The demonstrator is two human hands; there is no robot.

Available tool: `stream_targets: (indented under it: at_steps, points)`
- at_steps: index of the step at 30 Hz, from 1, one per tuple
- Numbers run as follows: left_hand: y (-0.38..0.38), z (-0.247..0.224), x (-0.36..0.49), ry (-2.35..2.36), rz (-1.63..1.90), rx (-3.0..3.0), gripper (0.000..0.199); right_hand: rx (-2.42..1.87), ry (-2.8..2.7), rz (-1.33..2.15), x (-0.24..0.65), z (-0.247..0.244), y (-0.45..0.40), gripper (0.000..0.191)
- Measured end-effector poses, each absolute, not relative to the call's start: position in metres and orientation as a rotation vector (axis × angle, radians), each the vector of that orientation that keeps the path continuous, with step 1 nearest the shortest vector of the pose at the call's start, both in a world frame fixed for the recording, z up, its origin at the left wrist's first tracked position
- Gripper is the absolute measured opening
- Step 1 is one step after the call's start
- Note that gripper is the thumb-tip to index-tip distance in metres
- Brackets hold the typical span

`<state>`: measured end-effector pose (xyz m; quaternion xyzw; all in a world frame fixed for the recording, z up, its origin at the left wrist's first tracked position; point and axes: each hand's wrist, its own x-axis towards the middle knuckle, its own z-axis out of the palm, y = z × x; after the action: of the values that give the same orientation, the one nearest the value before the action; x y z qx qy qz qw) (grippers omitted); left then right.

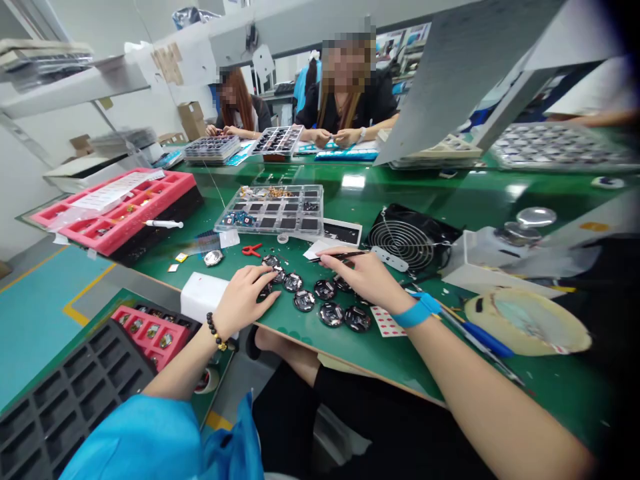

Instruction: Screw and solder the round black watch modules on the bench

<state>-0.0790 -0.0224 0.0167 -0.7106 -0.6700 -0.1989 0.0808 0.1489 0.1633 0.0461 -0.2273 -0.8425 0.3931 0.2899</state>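
Note:
Several black round parts (305,301), like small circuit-board modules with metal pieces on them, lie in loose rows on the green bench. My left hand (245,299) rests at the left end of these rows, fingers spread and curved over a black round part (264,292) that they partly hide. In my right hand (369,279), above the right side of the rows, is a pair of dark tweezers (345,255), gripped between thumb and fingers. The tweezers' tip points left, over a small white piece of paper (315,251).
Beyond my hands stand a clear compartment box (273,208) of small parts and a black fan (403,240). A red clip (251,249) lies nearby. Pink trays (117,207) stand left; a white box (203,297) sits by my left wrist. Two people work across the bench.

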Motion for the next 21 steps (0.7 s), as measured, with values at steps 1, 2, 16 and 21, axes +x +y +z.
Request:
stream_targets:
  at_steps: [1,2,16,21]
  points:
    - [-0.021,0.016,-0.077,-2.005,-0.590,-2.138,0.032,-0.602,-2.249,1.058,0.149,0.046,0.163,0.028]
    - [-0.020,0.015,-0.075,-2.008,-0.592,-2.146,0.030,-0.600,-2.251,1.063,0.149,0.047,0.162,0.028]
    - [-0.005,0.009,-0.050,-2.149,-0.858,-1.997,0.010,-0.328,-2.290,1.022,0.139,0.039,0.133,0.019]
    - [-0.006,0.010,-0.048,-2.277,-0.933,-1.929,0.039,-0.347,-2.289,1.029,0.136,0.031,0.132,0.017]
